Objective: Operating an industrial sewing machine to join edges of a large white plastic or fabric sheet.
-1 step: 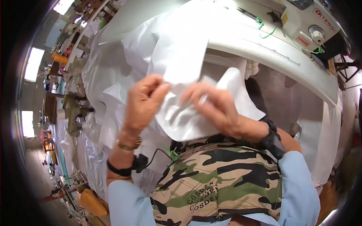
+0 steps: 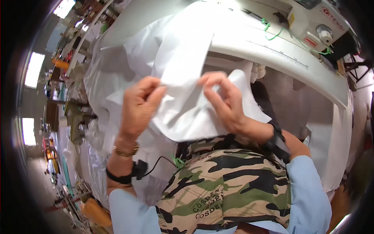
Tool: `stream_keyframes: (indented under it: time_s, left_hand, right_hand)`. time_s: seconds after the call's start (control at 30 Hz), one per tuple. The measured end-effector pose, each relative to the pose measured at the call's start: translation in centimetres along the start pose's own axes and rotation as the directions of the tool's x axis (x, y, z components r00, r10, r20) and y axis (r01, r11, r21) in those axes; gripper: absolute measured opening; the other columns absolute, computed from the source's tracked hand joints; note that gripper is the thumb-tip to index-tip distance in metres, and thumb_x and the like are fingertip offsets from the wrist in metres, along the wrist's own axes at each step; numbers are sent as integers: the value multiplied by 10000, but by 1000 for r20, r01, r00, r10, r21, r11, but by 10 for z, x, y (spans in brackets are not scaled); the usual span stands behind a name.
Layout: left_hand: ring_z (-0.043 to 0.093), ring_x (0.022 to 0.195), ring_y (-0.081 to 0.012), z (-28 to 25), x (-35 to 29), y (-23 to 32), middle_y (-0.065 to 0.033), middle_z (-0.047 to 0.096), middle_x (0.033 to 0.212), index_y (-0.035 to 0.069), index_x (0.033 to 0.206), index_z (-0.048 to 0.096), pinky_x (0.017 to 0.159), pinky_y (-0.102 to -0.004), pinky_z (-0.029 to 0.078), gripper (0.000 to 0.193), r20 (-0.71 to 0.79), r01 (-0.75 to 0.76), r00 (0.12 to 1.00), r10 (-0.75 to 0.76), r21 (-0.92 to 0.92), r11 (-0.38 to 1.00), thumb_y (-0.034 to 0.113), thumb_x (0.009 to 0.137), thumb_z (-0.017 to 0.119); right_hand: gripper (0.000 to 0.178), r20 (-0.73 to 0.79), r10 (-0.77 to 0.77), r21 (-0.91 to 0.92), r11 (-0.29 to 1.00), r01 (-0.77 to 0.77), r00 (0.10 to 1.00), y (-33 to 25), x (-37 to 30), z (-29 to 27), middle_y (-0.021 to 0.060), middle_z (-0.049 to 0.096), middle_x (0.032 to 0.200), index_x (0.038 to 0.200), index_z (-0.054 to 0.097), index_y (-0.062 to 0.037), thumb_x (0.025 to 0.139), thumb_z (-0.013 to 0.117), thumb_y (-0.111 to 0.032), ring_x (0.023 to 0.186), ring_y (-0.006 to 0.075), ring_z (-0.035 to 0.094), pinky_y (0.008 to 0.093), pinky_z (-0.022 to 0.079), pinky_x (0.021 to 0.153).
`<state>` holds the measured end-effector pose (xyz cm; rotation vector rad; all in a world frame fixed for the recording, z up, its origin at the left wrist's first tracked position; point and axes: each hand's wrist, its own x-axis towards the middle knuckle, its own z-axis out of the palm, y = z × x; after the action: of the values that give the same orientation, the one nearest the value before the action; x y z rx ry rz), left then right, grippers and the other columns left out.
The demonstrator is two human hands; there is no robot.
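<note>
A large piece of white fabric [image 2: 181,64] runs from the sewing table down toward my lap, its lower part hanging in soft folds. My left hand [image 2: 140,103] is closed, thumb and forefinger pinching the fabric at the left of a crosswise edge. At the other end of that edge, my right hand [image 2: 226,102] pinches the cloth between curled fingers; its fingertips are slightly blurred. Between the two hands the edge is held fairly straight. A rounded flap of the same white cloth [image 2: 243,87] stands up behind my right hand.
The pale sewing table [image 2: 257,52] with a printed ruler curves across the far side. A sewing machine [image 2: 321,27] stands at far right, with green thread [image 2: 274,34] near it. More white fabric [image 2: 103,78] is heaped at left. A camouflage apron [image 2: 230,175] covers my front.
My right hand has risen and moved a little right from the cloth's middle, its fingers now pinching the edge. The left hand has shifted slightly left, drawing the two hands apart.
</note>
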<state>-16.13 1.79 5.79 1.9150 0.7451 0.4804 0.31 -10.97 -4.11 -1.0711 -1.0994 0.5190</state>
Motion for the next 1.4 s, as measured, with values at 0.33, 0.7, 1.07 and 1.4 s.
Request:
stream_keyframes:
  time_s: [0.33,0.7,1.07,1.4]
  left_hand:
    - [553,542,-167,-34,49,118,-78,580,646,-28,864,619,506,-287,423,35,414,-552,834,366,641,534,-21,867,584]
    - [607,609,-232,7,7,0,-86,536,673,39,794,509,510,-341,486,69,577,-667,745,334,652,361,-12,765,546]
    - [591,627,-315,67,-23,-127,-142,572,749,13,992,632,555,-368,473,169,-119,-287,913,391,495,820,41,826,616]
    - [457,482,-15,64,-32,-98,37,544,652,-22,1210,623,420,-162,355,321,-160,269,909,-386,-483,833,56,899,650]
  right_hand:
    - [573,217,12,223,973,-62,976,61,131,144,202,458,1378,1351,445,6,896,627,-290,1287,317,432,399,327,1093]
    - [486,655,-390,-211,728,652,647,87,56,97,180,526,1315,1300,520,-7,894,605,-260,1254,298,484,401,334,1101]
    - [115,746,-152,-431,632,644,648,37,118,-24,63,645,862,886,624,-95,816,696,-152,948,255,611,415,456,904]
    - [56,755,35,-490,693,529,654,58,122,-24,14,625,799,904,612,-114,875,647,-147,922,201,581,448,323,1055]
